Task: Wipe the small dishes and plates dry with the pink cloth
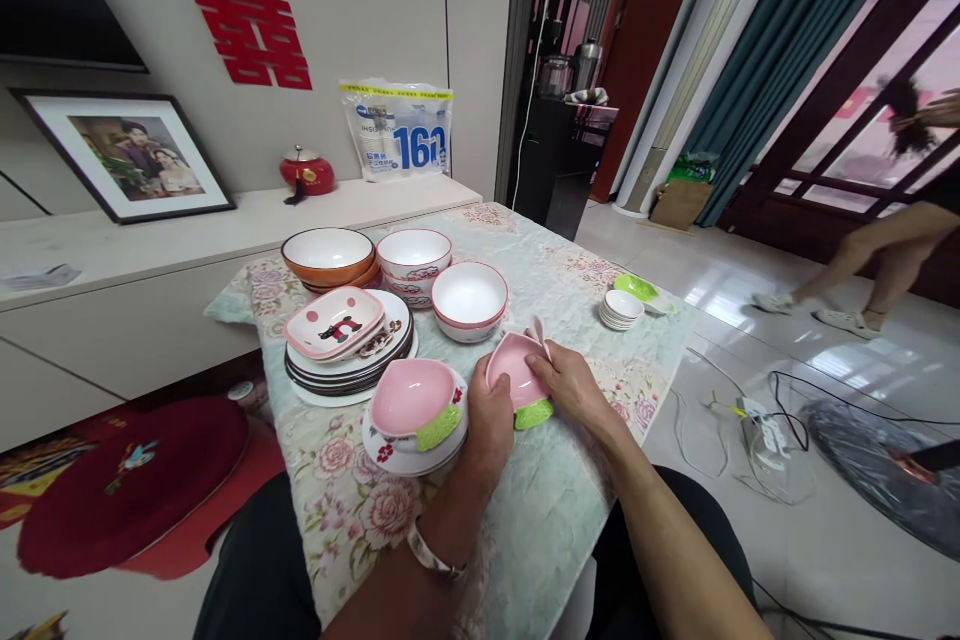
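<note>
A pink peach-shaped bowl (517, 360) with a green leaf-shaped edge is held above the table, its inside toward me. My left hand (491, 405) grips its left side, thumb over the rim. My right hand (566, 382) is closed on the right side, where a slim pale pink piece, perhaps a spoon handle, sticks up by the fingers. Left of my hands, a matching pink bowl (412, 395) rests on flower-patterned white plates (390, 458). Behind these sit a red-rimmed white bowl (469, 295) and a stack of plates (352, 380) topped by a pink square dish (334, 322).
Orange bowls (328, 260) and more red-rimmed bowls (414, 255) stand at the back of the flowered tablecloth (375, 510). Small white dishes (621, 308) and a green leaf-shaped dish (636, 288) lie far right. Cables and a power strip (765, 435) are on the floor; another person's legs (870, 265) show beyond.
</note>
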Demonstrator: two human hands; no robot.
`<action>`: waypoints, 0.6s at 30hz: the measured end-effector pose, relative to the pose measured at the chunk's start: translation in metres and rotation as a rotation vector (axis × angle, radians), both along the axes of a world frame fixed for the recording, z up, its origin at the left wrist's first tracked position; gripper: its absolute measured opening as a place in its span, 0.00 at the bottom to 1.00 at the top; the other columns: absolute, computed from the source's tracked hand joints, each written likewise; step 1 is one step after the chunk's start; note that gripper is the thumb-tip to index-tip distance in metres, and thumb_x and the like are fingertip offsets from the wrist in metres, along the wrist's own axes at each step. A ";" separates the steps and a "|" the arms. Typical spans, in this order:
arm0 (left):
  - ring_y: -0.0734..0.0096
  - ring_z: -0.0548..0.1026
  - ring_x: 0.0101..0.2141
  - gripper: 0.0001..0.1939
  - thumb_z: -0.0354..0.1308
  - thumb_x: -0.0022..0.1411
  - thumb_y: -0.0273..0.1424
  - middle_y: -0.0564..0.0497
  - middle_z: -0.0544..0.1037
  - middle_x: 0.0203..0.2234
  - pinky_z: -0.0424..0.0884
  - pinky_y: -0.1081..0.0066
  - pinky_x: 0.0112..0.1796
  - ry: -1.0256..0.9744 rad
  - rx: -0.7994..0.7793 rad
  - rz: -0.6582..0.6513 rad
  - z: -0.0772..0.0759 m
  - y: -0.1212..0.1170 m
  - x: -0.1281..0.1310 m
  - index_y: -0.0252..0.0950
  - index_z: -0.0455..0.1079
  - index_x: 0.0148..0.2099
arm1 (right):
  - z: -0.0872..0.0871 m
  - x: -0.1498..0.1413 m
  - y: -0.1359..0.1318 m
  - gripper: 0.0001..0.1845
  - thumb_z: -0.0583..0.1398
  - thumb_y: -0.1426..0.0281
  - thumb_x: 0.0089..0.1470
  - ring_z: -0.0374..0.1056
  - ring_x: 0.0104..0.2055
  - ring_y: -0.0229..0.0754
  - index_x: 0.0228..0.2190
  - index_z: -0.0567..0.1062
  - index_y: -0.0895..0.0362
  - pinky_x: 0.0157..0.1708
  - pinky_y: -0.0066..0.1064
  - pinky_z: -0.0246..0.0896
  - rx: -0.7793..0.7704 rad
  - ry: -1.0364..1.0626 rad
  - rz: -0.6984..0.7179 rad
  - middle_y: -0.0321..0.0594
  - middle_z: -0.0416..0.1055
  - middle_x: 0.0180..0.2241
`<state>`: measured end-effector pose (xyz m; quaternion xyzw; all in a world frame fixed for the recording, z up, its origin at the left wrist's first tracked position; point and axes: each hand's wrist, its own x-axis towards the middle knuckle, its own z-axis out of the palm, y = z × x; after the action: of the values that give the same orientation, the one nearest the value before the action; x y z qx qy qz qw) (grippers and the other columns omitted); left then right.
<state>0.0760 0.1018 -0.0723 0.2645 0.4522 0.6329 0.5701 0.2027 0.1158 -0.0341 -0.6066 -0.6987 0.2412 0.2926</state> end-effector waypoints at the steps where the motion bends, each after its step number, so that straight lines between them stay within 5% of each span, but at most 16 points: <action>1: 0.62 0.76 0.43 0.21 0.59 0.50 0.25 0.50 0.79 0.38 0.73 0.65 0.45 0.010 0.011 0.016 -0.001 0.000 0.000 0.39 0.72 0.48 | 0.000 0.001 0.000 0.12 0.54 0.64 0.59 0.63 0.29 0.41 0.28 0.71 0.56 0.30 0.28 0.53 -0.024 0.002 0.007 0.37 0.70 0.27; 5: 0.63 0.75 0.41 0.20 0.56 0.52 0.24 0.50 0.78 0.38 0.71 0.66 0.44 0.089 0.056 -0.019 0.002 -0.001 -0.001 0.39 0.72 0.49 | 0.003 0.006 0.000 0.10 0.55 0.67 0.58 0.62 0.29 0.40 0.27 0.71 0.57 0.29 0.28 0.52 0.000 -0.007 0.027 0.36 0.69 0.26; 12: 0.63 0.74 0.38 0.11 0.59 0.54 0.27 0.50 0.80 0.35 0.68 0.66 0.43 0.268 0.117 -0.177 0.005 -0.002 -0.004 0.38 0.75 0.42 | 0.020 0.009 -0.008 0.12 0.54 0.75 0.59 0.64 0.40 0.43 0.37 0.77 0.55 0.40 0.31 0.56 0.327 -0.239 0.170 0.41 0.70 0.34; 18: 0.64 0.73 0.36 0.08 0.61 0.54 0.30 0.51 0.79 0.33 0.67 0.68 0.40 0.155 0.107 -0.060 0.005 -0.003 -0.002 0.37 0.75 0.39 | 0.018 0.003 -0.006 0.12 0.54 0.76 0.57 0.65 0.38 0.43 0.36 0.77 0.56 0.38 0.30 0.56 0.335 -0.240 0.120 0.41 0.71 0.33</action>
<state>0.0740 0.0991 -0.0673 0.3562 0.4523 0.6164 0.5372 0.2053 0.1094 -0.0163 -0.5314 -0.7936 0.0649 0.2892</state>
